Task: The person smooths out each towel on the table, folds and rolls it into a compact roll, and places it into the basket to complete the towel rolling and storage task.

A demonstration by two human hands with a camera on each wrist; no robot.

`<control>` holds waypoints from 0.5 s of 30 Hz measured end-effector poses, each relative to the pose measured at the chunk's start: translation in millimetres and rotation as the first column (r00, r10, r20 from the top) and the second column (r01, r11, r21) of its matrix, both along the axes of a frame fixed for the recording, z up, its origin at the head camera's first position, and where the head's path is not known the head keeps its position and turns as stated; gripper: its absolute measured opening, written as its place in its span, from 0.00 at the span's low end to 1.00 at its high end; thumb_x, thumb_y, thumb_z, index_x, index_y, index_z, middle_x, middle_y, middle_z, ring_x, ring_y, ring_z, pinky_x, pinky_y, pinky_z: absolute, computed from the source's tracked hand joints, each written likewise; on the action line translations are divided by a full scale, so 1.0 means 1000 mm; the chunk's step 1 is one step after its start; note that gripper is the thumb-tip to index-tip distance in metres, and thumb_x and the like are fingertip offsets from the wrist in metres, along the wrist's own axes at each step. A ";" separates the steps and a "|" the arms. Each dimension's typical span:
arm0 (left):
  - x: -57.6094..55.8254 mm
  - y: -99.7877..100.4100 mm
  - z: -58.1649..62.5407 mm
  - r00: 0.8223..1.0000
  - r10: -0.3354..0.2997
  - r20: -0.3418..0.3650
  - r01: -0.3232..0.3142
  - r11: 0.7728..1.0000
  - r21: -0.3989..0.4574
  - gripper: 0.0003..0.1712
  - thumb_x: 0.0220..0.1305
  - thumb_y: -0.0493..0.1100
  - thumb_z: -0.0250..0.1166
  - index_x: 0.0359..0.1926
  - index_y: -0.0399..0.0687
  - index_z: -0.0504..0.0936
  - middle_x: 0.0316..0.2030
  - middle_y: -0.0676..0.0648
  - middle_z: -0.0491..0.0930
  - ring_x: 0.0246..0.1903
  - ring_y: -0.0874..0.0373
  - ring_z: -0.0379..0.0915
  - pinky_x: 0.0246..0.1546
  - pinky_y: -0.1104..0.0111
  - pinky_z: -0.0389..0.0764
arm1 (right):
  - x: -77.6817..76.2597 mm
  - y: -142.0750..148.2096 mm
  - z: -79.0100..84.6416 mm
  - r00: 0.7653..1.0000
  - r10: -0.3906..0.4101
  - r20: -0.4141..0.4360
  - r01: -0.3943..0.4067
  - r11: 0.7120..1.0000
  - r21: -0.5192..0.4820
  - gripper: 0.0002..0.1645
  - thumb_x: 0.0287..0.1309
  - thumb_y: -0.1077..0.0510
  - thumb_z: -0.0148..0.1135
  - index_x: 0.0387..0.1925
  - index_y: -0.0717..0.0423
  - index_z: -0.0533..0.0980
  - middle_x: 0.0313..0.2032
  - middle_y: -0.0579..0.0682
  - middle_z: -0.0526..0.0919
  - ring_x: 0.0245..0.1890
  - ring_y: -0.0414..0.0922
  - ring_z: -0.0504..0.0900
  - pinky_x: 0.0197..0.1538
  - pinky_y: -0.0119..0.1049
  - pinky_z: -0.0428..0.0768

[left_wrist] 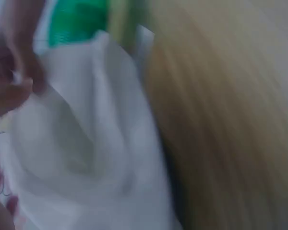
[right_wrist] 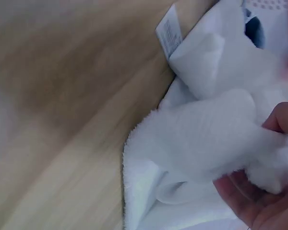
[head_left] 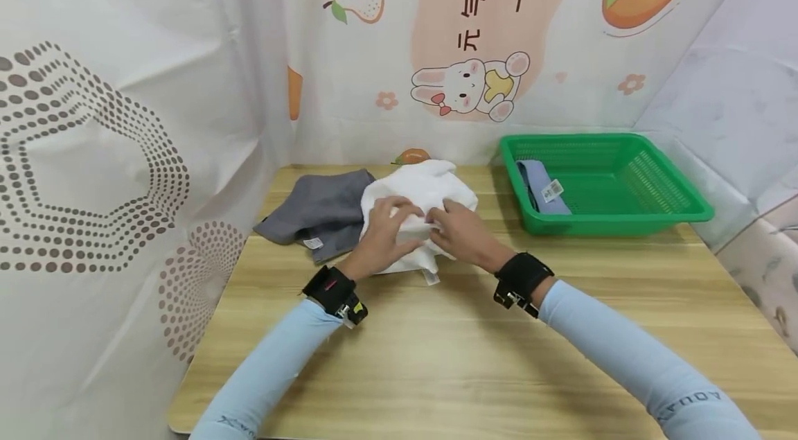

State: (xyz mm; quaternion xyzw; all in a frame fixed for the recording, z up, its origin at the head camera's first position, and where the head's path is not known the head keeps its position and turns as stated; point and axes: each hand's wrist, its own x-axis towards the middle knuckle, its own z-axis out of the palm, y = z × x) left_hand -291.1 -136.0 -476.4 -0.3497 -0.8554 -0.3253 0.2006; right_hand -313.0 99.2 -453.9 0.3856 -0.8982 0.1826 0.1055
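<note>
A crumpled white towel [head_left: 411, 183], fluffy and tagged at its near edge, lies on the wooden table in front of me. My right hand [head_left: 464, 235] pinches a fold of it; in the right wrist view the thumb and fingers [right_wrist: 278, 120] are on either side of the bunched fabric. Over the towel's left part is my left hand [head_left: 383, 239], its thumb and fingers parted widely and white fabric showing in the gap. The left wrist view is blurred, with the towel [left_wrist: 125, 158] filling its middle. A rumpled grey towel [head_left: 330, 208] lies to the left, partly beneath the white one.
A green plastic basket [head_left: 623, 224] stands at the back right of the table [head_left: 474, 357]. Inside its left end is a folded lavender cloth [head_left: 541, 183] with a tag, a darker edge beside it. A printed curtain [head_left: 561, 100] hangs behind the table.
</note>
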 end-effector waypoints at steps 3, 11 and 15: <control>0.000 -0.004 -0.016 0.971 0.238 0.010 -0.235 0.964 -0.125 0.41 0.52 0.45 0.83 0.63 0.46 0.71 0.55 0.37 0.69 0.54 0.42 0.64 0.51 0.48 0.68 | 0.002 0.013 0.004 0.999 -0.017 0.049 0.021 0.995 -0.093 0.09 0.57 0.67 0.65 0.40 0.58 0.78 0.32 0.52 0.77 0.32 0.48 0.73 0.34 0.41 0.73; -0.008 -0.062 -0.028 0.882 0.459 -0.109 -0.471 0.851 -0.231 0.11 0.59 0.31 0.67 0.43 0.41 0.84 0.37 0.38 0.84 0.36 0.38 0.78 0.35 0.46 0.77 | 0.019 0.062 0.050 0.991 -0.133 -0.004 0.131 0.978 -0.163 0.24 0.47 0.78 0.55 0.46 0.62 0.80 0.41 0.59 0.78 0.40 0.55 0.76 0.40 0.48 0.77; -0.009 -0.111 0.004 0.792 0.607 -0.063 -0.610 0.792 -0.026 0.10 0.57 0.26 0.59 0.40 0.35 0.79 0.31 0.34 0.82 0.30 0.33 0.78 0.29 0.44 0.75 | 0.032 0.107 0.069 0.966 -0.232 -0.118 0.212 0.964 -0.161 0.32 0.39 0.80 0.56 0.49 0.60 0.80 0.40 0.61 0.82 0.40 0.58 0.76 0.35 0.52 0.75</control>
